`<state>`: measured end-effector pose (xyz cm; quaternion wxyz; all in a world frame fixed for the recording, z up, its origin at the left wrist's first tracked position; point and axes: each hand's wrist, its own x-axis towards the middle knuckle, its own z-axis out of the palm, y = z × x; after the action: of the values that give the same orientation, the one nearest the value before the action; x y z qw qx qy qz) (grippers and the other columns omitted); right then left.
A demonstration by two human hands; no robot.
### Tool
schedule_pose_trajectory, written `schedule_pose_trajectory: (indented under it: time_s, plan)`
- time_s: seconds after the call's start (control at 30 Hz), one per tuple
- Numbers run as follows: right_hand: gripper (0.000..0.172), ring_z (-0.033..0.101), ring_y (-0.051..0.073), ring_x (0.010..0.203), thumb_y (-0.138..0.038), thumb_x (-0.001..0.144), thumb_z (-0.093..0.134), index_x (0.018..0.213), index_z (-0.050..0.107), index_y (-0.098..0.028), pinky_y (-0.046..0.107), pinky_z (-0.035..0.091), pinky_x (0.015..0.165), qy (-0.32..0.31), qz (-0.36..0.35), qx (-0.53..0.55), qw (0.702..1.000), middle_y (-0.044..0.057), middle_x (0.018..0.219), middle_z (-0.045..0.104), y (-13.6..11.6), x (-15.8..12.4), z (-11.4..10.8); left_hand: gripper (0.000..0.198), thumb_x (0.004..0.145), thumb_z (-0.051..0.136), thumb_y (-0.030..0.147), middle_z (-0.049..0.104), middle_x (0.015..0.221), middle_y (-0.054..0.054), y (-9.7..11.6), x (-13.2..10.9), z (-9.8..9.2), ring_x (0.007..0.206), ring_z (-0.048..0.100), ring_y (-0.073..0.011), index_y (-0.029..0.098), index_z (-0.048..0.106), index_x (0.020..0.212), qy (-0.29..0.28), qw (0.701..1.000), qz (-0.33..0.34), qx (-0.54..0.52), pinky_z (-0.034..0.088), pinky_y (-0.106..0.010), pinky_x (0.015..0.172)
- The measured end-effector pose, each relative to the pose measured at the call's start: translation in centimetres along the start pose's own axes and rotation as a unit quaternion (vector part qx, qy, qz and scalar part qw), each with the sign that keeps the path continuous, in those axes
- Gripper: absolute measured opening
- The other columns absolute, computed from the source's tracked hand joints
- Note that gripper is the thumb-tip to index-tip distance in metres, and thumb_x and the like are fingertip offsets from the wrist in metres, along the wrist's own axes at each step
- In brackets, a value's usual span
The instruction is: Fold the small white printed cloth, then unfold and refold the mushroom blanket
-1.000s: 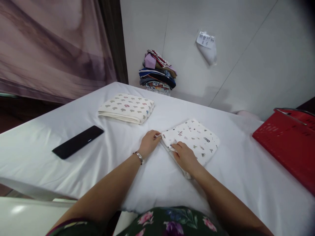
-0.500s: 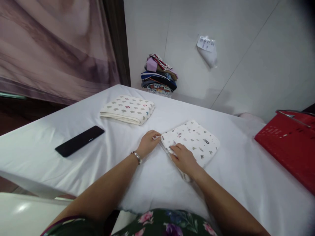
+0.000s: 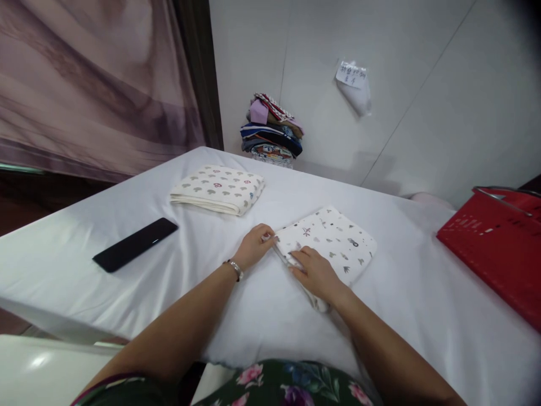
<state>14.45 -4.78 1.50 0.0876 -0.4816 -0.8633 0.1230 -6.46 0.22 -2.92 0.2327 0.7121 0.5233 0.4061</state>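
Observation:
A folded white cloth with small grey and brown prints lies on the white-covered table. My left hand, with a bracelet at the wrist, pinches the cloth's left corner between thumb and fingers. Across the near left edge lies my right hand, its fingers bent over the fabric and the thumb at the edge, gripping it. Part of the cloth's near edge is hidden under that hand. Farther back on the left sits a second folded cloth, cream with grey mushroom-like prints, apart from both hands.
A flat black phone-like slab lies at the table's left. On the right stands a red basket with a metal handle. Behind the table's far edge rises a stack of folded fabrics. A paper note hangs on the wall.

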Motion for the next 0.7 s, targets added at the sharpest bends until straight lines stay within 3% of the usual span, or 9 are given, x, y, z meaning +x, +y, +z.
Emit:
schedule_pose_trajectory:
  time_s: [0.37, 0.47, 0.7]
  plan:
    - [0.031, 0.049, 0.018, 0.095, -0.032, 0.087, 0.047, 0.116, 0.051, -0.024, 0.027, 0.039, 0.076, -0.017, 0.007, 0.012, 1.0, 0.005, 0.101, 0.052, -0.25, -0.1, -0.59, 0.013, 0.077, 0.052, 0.031, 0.058, 0.099, -0.002, -0.78, 0.31, 0.54, 0.072, 0.052, -0.0115, 0.019, 0.051, 0.073, 0.006, 0.991, -0.054, -0.125, 0.043, -0.026, 0.067]
    - [0.032, 0.049, 0.018, 0.095, -0.033, 0.087, 0.046, 0.117, 0.051, -0.023, 0.027, 0.039, 0.075, -0.017, 0.007, 0.02, 1.0, 0.006, 0.102, 0.052, -0.21, -0.08, -0.59, 0.013, 0.076, 0.052, 0.031, 0.061, 0.093, -0.001, -0.81, 0.46, 0.61, 0.075, 0.054, -0.0124, 0.019, 0.05, 0.072, 0.004, 0.983, -0.078, -0.165, 0.043, -0.027, 0.071]
    - [0.031, 0.049, 0.018, 0.094, -0.033, 0.087, 0.046, 0.116, 0.052, -0.023, 0.028, 0.038, 0.076, -0.022, 0.01, 0.013, 1.0, 0.006, 0.102, 0.052, -0.27, -0.05, -0.54, 0.015, 0.075, 0.053, 0.034, 0.056, 0.069, 0.003, -0.67, 0.58, 0.67, 0.063, 0.05, -0.0117, 0.02, 0.053, 0.07, 0.024, 0.99, -0.121, -0.066, 0.041, -0.025, 0.062]
